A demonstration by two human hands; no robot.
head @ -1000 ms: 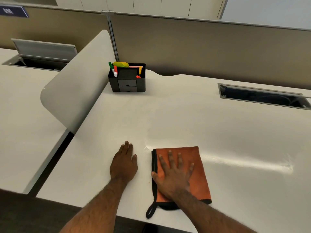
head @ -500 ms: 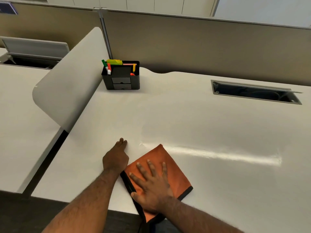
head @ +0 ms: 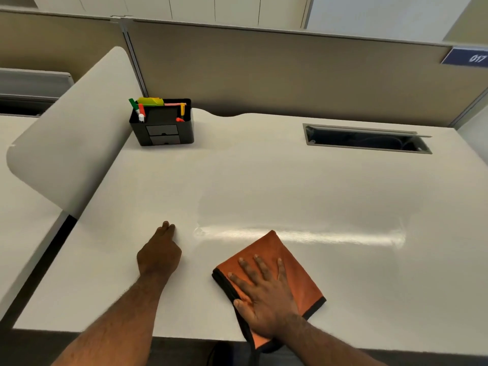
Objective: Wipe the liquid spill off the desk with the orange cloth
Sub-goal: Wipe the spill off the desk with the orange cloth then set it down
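So your right hand (head: 266, 297) is flat on the orange cloth (head: 285, 262), fingers spread wide, palm down, not pinching anything. That makes sense for wiping: a flat spread palm pushes the folded cloth down evenly so it can soak stuff up instead of skating over it. The cloth sits at the lower middle of the frame, turned like a diamond, with its near corner hanging off the front edge of the desk (head: 264, 180).

Your left hand (head: 159, 256) is just left of it, apart from the cloth, resting on the bare desktop with fingers together and pointing forward. It holds nothing; looks like it's only bracing you while you lean in.

The shiny streak (head: 330, 236) runs from about the middle of the frame out to the right, and the cloth's top corner is touching it. I'd guess that's the wet patch or leftover smear, can't say which, so there's probably more wiping to do out right.

The black pen holder (head: 162, 126) in the upper left is well clear, same with the cable slot (head: 367, 140) in the upper right.
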